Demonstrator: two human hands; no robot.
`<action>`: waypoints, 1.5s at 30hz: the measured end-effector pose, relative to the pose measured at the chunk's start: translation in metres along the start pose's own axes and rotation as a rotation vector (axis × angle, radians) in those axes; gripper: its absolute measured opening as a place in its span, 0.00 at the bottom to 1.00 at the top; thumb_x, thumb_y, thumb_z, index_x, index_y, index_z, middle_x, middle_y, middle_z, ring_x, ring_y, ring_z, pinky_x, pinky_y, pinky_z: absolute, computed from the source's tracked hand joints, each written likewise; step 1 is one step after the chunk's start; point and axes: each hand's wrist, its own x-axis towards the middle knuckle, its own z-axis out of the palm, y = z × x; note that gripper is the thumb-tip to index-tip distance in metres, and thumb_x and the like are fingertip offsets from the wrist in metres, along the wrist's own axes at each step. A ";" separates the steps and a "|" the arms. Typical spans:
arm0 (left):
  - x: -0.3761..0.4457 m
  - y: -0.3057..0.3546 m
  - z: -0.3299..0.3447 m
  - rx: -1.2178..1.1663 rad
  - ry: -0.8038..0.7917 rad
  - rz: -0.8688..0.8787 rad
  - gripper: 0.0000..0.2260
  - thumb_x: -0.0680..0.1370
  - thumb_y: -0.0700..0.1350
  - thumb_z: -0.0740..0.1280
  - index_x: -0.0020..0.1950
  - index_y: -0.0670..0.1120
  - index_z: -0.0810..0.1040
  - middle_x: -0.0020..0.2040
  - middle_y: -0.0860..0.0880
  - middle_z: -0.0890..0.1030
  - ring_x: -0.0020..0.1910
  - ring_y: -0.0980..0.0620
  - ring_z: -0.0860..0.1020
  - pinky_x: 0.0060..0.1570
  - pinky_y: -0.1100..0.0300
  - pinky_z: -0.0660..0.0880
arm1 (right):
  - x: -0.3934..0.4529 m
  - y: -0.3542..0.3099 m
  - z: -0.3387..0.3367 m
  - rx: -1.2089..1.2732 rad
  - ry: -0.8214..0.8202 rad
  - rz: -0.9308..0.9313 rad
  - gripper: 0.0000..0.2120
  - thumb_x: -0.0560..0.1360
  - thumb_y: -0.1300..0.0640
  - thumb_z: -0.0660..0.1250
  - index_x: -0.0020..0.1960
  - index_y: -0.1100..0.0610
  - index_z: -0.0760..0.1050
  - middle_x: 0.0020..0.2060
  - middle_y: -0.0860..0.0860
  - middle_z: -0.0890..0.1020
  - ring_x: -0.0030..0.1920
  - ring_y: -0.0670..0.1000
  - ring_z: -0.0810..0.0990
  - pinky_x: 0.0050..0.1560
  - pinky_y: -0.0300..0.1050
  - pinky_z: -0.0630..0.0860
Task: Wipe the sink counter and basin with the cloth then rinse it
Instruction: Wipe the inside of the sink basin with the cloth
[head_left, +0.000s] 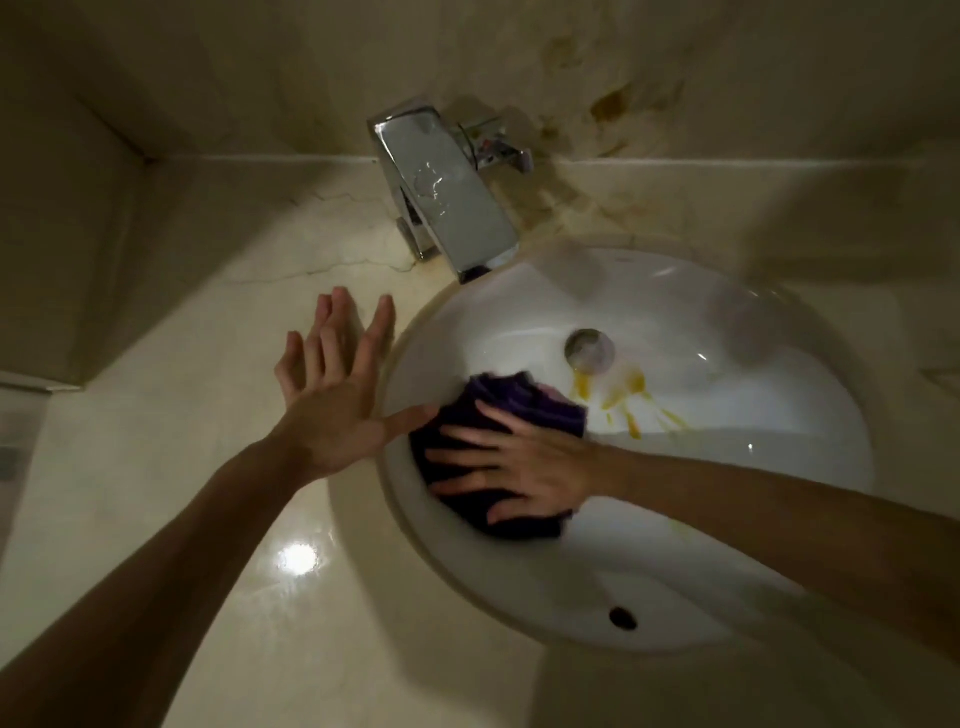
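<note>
Below, two hands (431, 436), one cloth (483, 415), one basin (727, 545).

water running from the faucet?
No: no stream falls from the faucet spout into the basin, where the right hand presses the purple cloth.

I am seeing the dark purple folded cloth (511, 415) lying in the white oval ceramic basin (727, 467), left of the round metal drain (589, 349), with the chrome faucet (447, 192) standing behind.
</note>
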 end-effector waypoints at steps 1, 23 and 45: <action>0.000 0.000 0.000 0.002 0.002 0.000 0.51 0.60 0.79 0.52 0.75 0.63 0.31 0.78 0.46 0.29 0.74 0.51 0.25 0.73 0.42 0.32 | 0.010 0.021 0.005 -0.112 -0.038 0.048 0.26 0.83 0.41 0.58 0.79 0.49 0.63 0.80 0.51 0.60 0.82 0.55 0.53 0.76 0.72 0.49; 0.003 0.000 -0.004 0.004 -0.052 0.001 0.54 0.58 0.80 0.53 0.75 0.63 0.30 0.76 0.45 0.26 0.72 0.51 0.22 0.73 0.42 0.32 | -0.086 -0.069 -0.025 0.178 -0.371 0.135 0.31 0.87 0.46 0.50 0.82 0.55 0.39 0.83 0.52 0.43 0.82 0.52 0.38 0.80 0.62 0.47; 0.002 0.000 -0.003 -0.016 0.012 -0.026 0.54 0.55 0.80 0.52 0.76 0.65 0.35 0.79 0.46 0.32 0.74 0.54 0.26 0.73 0.45 0.36 | -0.187 0.022 -0.072 -0.042 -0.662 0.787 0.42 0.75 0.29 0.28 0.81 0.53 0.36 0.83 0.50 0.43 0.82 0.52 0.39 0.79 0.61 0.50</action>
